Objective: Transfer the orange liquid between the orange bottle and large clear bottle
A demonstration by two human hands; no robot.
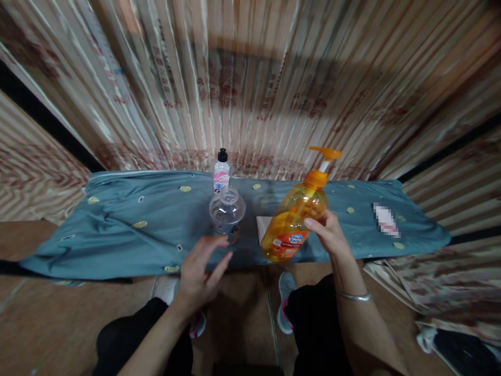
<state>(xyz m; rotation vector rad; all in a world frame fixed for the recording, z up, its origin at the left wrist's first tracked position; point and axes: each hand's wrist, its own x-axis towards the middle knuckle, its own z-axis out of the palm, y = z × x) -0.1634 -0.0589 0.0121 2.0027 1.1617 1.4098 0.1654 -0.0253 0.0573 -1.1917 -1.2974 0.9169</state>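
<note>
My right hand (329, 232) is wrapped round a large bottle of orange liquid (289, 224) with an orange pump top, tilted with its top to the right. My left hand (205, 269) has its thumb and fingers apart, just in front of a clear plastic bottle (227, 214) with an open mouth; whether a fingertip touches it I cannot tell. Behind the clear bottle stands a small white and pink bottle (221, 175) with a black cap. A white flat piece (264, 228) lies partly hidden behind the orange bottle.
A teal cloth (117, 224) with yellow prints covers the long narrow table. At its right lies a small blurred packet (386, 220). A striped curtain (250, 94) hangs behind. Below are my legs, shoes and the tiled floor (242, 318).
</note>
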